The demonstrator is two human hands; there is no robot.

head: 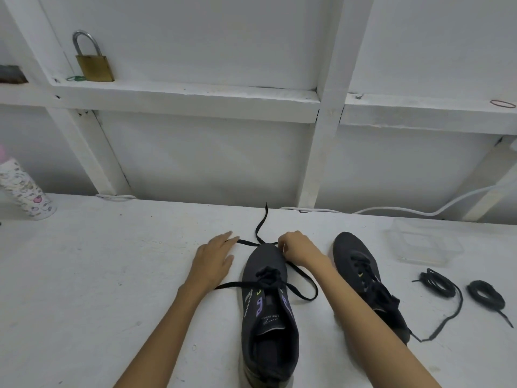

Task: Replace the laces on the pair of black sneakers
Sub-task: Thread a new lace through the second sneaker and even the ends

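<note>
A patterned bottle (26, 189) stood at the far left of the white table (112, 275), at about ten o'clock from the centre sneaker (268, 312). Above it, at eleven o'clock, a brass padlock (93, 61) sat on a white ledge. The left hand (214, 260) lay flat on the table with straight fingers, just beside the shoe's toe at ten o'clock, its fingertips at one strand of the black lace (260, 225). The centre sneaker pointed toward twelve o'clock, partly unlaced, with loose lace running out to both sides. The right hand (300, 247) was curled at the toe, at one o'clock, pinching the lace. The second sneaker (363, 273) lay at two o'clock, laced, partly behind the right forearm. Farther right, at three o'clock, two coiled black laces (439, 284) (486, 295) rested on the table, with a clear plastic container (422, 242) beyond them. A white cable (419, 210) ran along the table's back edge.
</note>
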